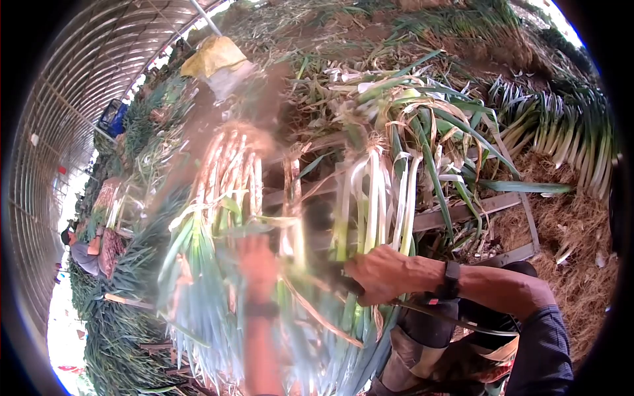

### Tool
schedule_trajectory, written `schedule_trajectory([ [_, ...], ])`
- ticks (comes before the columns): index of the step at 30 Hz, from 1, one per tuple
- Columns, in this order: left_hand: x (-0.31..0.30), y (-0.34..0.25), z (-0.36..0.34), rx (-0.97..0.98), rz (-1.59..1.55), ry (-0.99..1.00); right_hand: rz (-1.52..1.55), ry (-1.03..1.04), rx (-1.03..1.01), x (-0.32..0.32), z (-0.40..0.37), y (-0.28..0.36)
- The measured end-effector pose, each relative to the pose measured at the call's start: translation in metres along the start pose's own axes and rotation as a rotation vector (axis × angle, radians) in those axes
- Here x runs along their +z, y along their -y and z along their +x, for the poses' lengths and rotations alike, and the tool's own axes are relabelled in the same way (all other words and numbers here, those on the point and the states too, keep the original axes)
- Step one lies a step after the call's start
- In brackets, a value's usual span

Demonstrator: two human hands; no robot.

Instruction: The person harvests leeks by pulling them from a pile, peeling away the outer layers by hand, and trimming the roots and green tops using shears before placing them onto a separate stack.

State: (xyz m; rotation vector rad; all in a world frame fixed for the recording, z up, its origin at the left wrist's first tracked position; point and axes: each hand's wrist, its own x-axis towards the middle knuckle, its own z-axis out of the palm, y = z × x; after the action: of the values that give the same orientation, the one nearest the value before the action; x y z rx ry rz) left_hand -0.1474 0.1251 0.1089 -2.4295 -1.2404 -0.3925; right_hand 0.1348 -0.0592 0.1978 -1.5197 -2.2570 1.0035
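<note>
A large bunch of leeks or big green onions lies before me, roots away and green leaves (pixel 218 317) toward me. On its left the stalks (pixel 228 165) are brown and unpeeled; to the right, several pale stalks (pixel 378 198) show clean and white. My left hand (pixel 257 261) is over the middle of the bunch, smeared by motion, so its fingers cannot be read. My right hand (pixel 383 274) is closed at the lower part of the pale stalks, with a dark object at its fingers that I cannot make out. A dark band (pixel 451 277) circles the right wrist.
Wooden slats (pixel 429 221) run beneath the stalks, with limp leaves (pixel 436 125) draped over them. A row of leeks (pixel 568 132) lies at right above matted roots (pixel 555 221). Beyond are a yellow and white sack (pixel 214 59), a blue crate (pixel 113 117) and another person (pixel 86 254).
</note>
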Motion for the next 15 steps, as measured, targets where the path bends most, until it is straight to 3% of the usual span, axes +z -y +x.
schedule_trajectory([
  [2, -0.027, -0.041, -0.005, 0.139, -0.074, 0.042, -0.071, -0.07, -0.004, 0.008, 0.01, -0.011],
  [4, 0.007, -0.056, -0.025, 0.154, -0.126, 0.161, -0.095, -0.114, -0.031, 0.006, 0.016, -0.018],
  [5, 0.001, -0.068, -0.027, 0.03, -0.282, 0.208, -0.107, -0.117, -0.039, 0.001, 0.019, -0.019],
  [8, 0.014, -0.082, -0.033, -0.228, -0.202, 0.334, -0.158, -0.139, -0.063, 0.01, 0.033, -0.036],
  [11, 0.047, -0.083, -0.039, -0.395, -0.193, 0.335, -0.202, -0.1, -0.018, 0.008, 0.044, -0.04],
  [13, 0.038, -0.083, -0.034, -0.476, -0.341, 0.467, -0.188, -0.128, 0.009, 0.009, 0.047, -0.041],
  [15, 0.05, -0.081, -0.041, -0.386, -0.293, 0.286, -0.198, -0.119, 0.006, 0.008, 0.048, -0.04],
])
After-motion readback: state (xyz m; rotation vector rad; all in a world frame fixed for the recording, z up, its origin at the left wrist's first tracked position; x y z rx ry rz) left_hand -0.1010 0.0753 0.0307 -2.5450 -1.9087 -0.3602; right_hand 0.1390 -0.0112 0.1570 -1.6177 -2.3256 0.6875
